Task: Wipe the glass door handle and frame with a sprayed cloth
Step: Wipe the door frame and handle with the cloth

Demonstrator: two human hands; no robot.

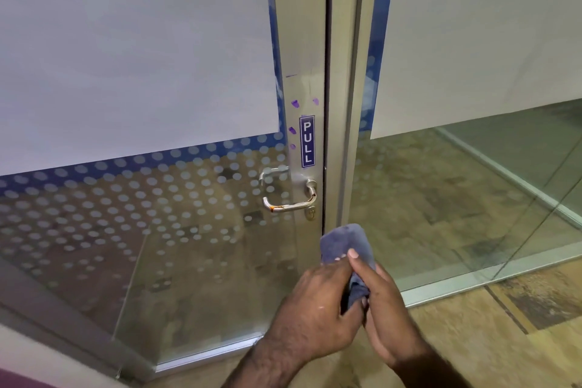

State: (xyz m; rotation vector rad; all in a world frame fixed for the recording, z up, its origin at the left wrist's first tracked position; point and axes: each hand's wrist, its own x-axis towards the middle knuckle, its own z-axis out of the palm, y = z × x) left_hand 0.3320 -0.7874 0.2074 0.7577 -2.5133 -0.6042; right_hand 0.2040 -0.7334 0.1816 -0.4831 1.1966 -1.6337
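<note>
While both hands, left hand (318, 312) and right hand (389, 309), pinch the blue cloth (345, 244) low in frame, the handle (288, 198) above seems smeared orange.

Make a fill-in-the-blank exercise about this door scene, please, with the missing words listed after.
1. Both hands, the left hand and the right hand, hold a blue ____.
2. The vertical sign above the door handle reads ____.
3. The small spots on the metal frame near the sign are ____ in colour.
4. The cloth is held ____ the level of the handle.

Missing words: cloth; PULL; purple; below
</note>
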